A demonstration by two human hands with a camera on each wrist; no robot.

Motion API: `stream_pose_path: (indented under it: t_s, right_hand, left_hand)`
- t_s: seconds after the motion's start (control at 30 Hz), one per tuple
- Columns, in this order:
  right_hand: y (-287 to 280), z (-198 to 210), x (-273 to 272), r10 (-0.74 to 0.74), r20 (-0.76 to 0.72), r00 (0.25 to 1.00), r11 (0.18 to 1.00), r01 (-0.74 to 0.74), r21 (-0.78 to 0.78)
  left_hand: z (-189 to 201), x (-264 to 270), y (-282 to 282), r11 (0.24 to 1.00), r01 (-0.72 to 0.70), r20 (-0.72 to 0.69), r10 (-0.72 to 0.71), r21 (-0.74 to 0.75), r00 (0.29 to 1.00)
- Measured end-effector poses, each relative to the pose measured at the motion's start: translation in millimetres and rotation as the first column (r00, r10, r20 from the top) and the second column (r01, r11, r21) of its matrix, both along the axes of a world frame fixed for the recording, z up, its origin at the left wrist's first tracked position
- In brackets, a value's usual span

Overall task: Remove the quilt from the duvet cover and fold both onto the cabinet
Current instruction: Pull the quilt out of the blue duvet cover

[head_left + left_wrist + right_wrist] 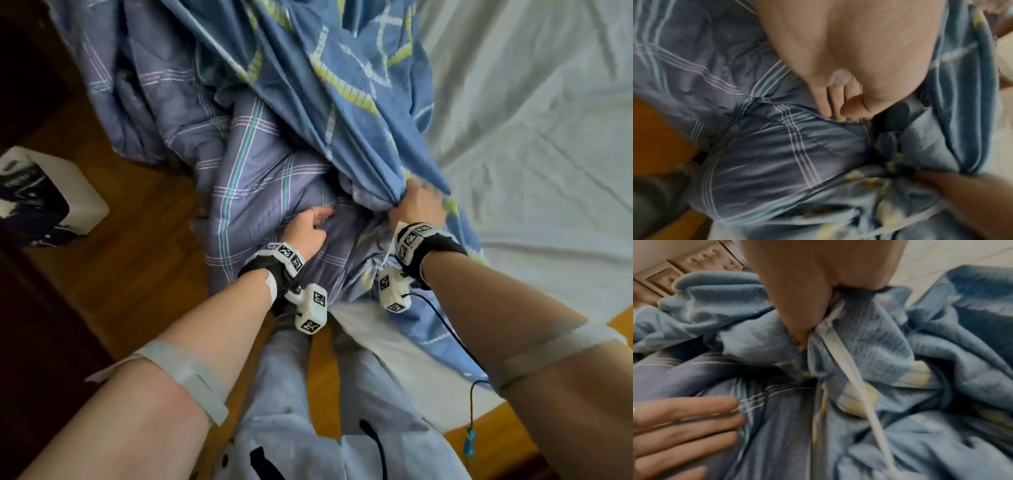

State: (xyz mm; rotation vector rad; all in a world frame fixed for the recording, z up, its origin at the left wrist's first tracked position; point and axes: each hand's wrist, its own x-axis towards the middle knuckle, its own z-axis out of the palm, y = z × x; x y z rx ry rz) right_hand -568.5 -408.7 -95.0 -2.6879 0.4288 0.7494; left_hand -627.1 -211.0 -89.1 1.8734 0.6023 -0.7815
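Note:
A purple-grey plaid quilt (260, 178) spills off the bed's left side toward the floor. Over it lies the blue duvet cover (342, 85) with yellow and white lines. My left hand (308, 224) is on the quilt near the cover's opening; in the left wrist view its fingers and thumb (840, 113) pinch a ridge of the quilt (777, 154). To the right, my right hand (419, 204) grips a bunched edge of the cover. In the right wrist view a white tie (844, 356) hangs from that bunch of the cover (941, 353).
A white sheet (531, 137) covers the mattress on the right. Wooden floor (137, 240) lies to the left, with a white box (51, 192) and dark furniture (27, 308) on it. My legs in pale blue trousers (291, 394) stand against the bed's corner.

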Motion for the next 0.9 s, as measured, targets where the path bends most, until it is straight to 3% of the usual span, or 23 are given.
stream_pose_path:
  t_s: [0.03, 0.13, 0.2, 0.3, 0.37, 0.47, 0.53, 0.7, 0.83, 0.9]
  right_hand:
    - [-10.5, -1.6, 2.0, -0.042, 0.053, 0.998, 0.998, 0.044, -0.053]
    - [-42.0, -4.3, 13.1, -0.132, 0.152, 0.980, 0.979, 0.153, -0.135]
    - [-47.1, -8.8, 16.5, -0.146, 0.166, 0.975, 0.975, 0.170, -0.145]
    - [-36.0, -19.0, 9.6, -0.166, 0.140, 0.976, 0.984, 0.174, -0.046]
    - [-30.1, -28.7, 1.0, -0.170, 0.076, 0.983, 0.985, 0.168, 0.029]
    - [-30.8, -43.3, -8.3, -0.138, 0.033, 0.990, 0.989, 0.136, 0.053]
    - [-33.0, -49.4, -11.3, -0.123, 0.021, 0.992, 0.991, 0.121, 0.057]
    - [-32.3, -51.2, -18.9, -0.130, 0.032, 0.991, 0.990, 0.127, 0.067]
    - [-28.3, -49.1, -32.6, -0.085, -0.076, 0.994, 0.996, 0.086, 0.015]
    - [-26.8, -52.0, -38.1, -0.074, -0.117, 0.990, 0.997, 0.069, -0.045]
  left_hand:
    - [-2.1, -3.4, -1.1, 0.974, 0.136, 0.029, -0.144, 0.179, 0.989]
    - [-7.7, -5.9, -16.7, 0.717, 0.439, 0.060, -0.554, 0.542, 0.830]
    - [-13.0, -0.9, -31.6, 0.588, 0.504, 0.085, -0.700, 0.633, 0.709]
    - [-33.1, 7.2, -48.0, 0.470, 0.615, -0.014, -0.787, 0.633, 0.616]
    - [-44.6, 7.8, -57.2, 0.449, 0.635, -0.093, -0.767, 0.628, 0.635]
    - [-61.4, 6.0, -67.8, 0.481, 0.567, -0.173, -0.641, 0.668, 0.748]
    - [-71.7, 7.0, -68.6, 0.508, 0.554, -0.205, -0.587, 0.660, 0.783]
    - [-81.9, 12.1, -47.6, 0.628, 0.378, -0.126, -0.408, 0.680, 0.904]
    - [-85.1, -5.9, -38.9, 0.493, 0.468, -0.262, -0.430, 0.733, 0.864]
    - [-73.8, -7.6, -27.6, 0.430, 0.466, -0.246, -0.475, 0.773, 0.845]
